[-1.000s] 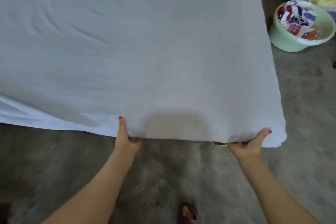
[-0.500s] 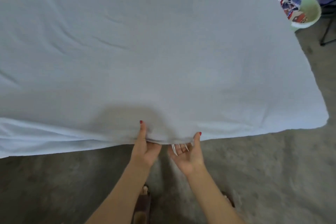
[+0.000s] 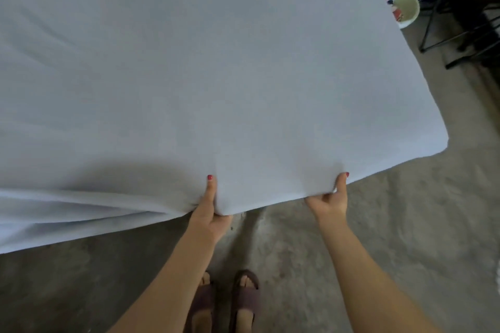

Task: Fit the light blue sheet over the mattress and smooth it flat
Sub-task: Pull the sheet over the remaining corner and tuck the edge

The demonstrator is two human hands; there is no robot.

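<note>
- The light blue sheet (image 3: 216, 76) lies spread over the mattress and fills most of the view.
- The mattress itself is hidden under the sheet, so only its flat shape shows.
- The left hand (image 3: 209, 215) is at the near edge of the sheet. Its thumb lies on top of the cloth, and its fingers are tucked under the edge, so it is holding the sheet.
- The right hand (image 3: 331, 201) is at the same near edge, further along toward the sheet's near right corner. Its thumb points up on the cloth and its fingers curl under the edge, so it is holding the sheet too.
- The two hands are apart from each other, with a smooth bit of sheet between them.
- On the other side of the left hand from the right hand, the sheet has soft folds and hangs down past the edge.
- The near right corner of the sheet looks round and snug.
- The gray floor (image 3: 392, 224) is below the sheet's near edge.
- Two feet in brown sandals (image 3: 243, 303) stand on the floor, just near the sheet's edge.
- A pale green bowl (image 3: 404, 5) sits past the far right side of the sheet, partly hidden by it.
</note>
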